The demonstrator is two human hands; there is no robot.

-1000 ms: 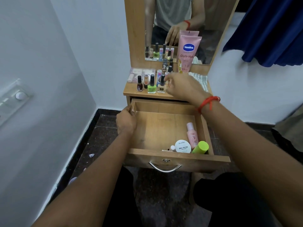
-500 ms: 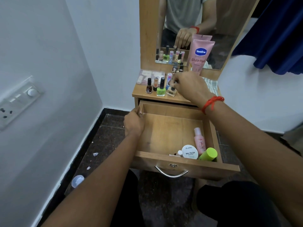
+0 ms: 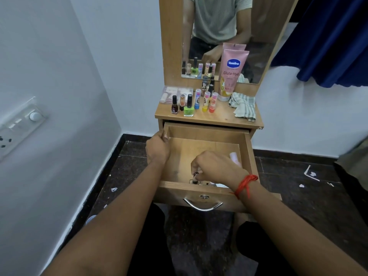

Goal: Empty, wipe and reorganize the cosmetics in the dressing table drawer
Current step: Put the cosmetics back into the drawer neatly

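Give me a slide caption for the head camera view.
Right hand pinches a small bottle in the open drawer; left hand grips its left wall.

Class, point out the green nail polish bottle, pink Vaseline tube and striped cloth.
Green nail polish bottle [image 3: 188, 111]: head view, green body.
Pink plastic Vaseline tube [image 3: 232, 73]: head view, printed front.
Striped fabric cloth [image 3: 244, 105]: head view, crumpled middle.

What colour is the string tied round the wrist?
Red; the string shows best in the head view.

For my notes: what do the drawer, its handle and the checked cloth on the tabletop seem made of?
Drawer: wood-look board, probably laminate, matte, with even grain. Handle: polished metal, judging by bright highlights along its curve. Cloth: soft woven fabric, perhaps cotton; it lies crumpled, striped grey-green.
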